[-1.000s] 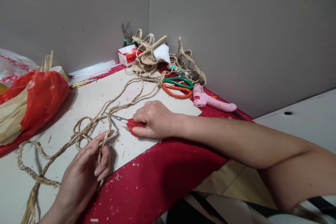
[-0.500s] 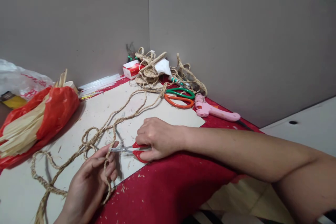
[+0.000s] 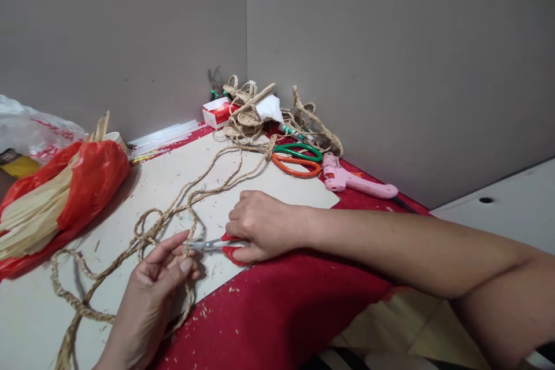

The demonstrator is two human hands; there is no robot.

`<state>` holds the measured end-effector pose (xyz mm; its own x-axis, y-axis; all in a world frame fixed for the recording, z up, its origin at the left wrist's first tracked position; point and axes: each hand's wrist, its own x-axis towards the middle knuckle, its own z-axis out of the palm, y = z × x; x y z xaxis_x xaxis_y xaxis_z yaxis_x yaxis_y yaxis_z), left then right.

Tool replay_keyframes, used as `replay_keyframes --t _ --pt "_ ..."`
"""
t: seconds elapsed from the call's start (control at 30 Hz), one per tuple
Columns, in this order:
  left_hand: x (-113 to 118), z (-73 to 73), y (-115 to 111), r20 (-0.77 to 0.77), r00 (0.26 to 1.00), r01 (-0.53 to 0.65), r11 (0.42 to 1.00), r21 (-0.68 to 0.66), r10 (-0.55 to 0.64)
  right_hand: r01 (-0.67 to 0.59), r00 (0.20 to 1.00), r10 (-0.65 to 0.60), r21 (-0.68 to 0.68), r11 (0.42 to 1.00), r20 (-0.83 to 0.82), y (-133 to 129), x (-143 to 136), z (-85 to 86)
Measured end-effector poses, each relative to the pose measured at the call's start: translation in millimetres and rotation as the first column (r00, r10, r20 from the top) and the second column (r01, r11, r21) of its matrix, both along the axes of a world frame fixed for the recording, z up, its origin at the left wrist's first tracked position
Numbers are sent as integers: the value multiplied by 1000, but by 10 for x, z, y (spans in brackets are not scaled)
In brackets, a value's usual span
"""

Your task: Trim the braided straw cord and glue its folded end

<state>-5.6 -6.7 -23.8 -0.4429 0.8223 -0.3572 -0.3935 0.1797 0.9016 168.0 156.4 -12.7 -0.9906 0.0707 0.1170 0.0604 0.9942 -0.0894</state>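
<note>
My right hand (image 3: 255, 226) is closed round the red handles of a small pair of scissors (image 3: 208, 246), whose blades point left and are slightly apart. The blade tips touch or overlap a braided straw cord (image 3: 187, 252) at my left hand (image 3: 162, 274). My left hand is turned partly palm up, its thumb and fingers pinching that cord. From there the cord runs up to a longer tangle of braided cord (image 3: 162, 222) lying across the white sheet, and a loop of it hangs below my fingers.
A red bag of dried husks (image 3: 93, 179) lies at the left. Behind are clear glue sticks (image 3: 167, 136), a red and white box (image 3: 217, 113) and coiled braid (image 3: 247, 121). Green and orange handled scissors (image 3: 299, 162) and a pink glue gun (image 3: 359, 182) sit at the right.
My left thumb has moved up and right, onto the cord near the blades. The scissors have shifted slightly right and up, with the blades still at the cord.
</note>
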Motion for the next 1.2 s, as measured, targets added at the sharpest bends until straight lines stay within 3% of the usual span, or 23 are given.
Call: replay_keyframes --t 0.13,0.3,0.47,0.63,0.93,1.2 --pt "5 15 28 43 999 -18 1000 12 18 34 999 -34 -39 999 3 52 -15 -46" --pt "-6 -26 36 36 998 -48 999 -9 49 100 980 -113 -86 991 -161 113 -6 -87" --pt "5 -19 20 32 998 -61 998 -10 61 46 988 -61 -110 993 -143 52 10 -59" --pt "59 68 36 10 997 -77 996 -42 77 28 995 -30 -23 999 -95 -1 20 -31" --pt "57 83 17 44 998 37 996 -76 -33 44 999 -41 89 995 -36 -37 11 -8" --pt "39 82 8 78 990 123 991 -47 -119 -39 999 38 -13 999 -28 17 -3 -49"
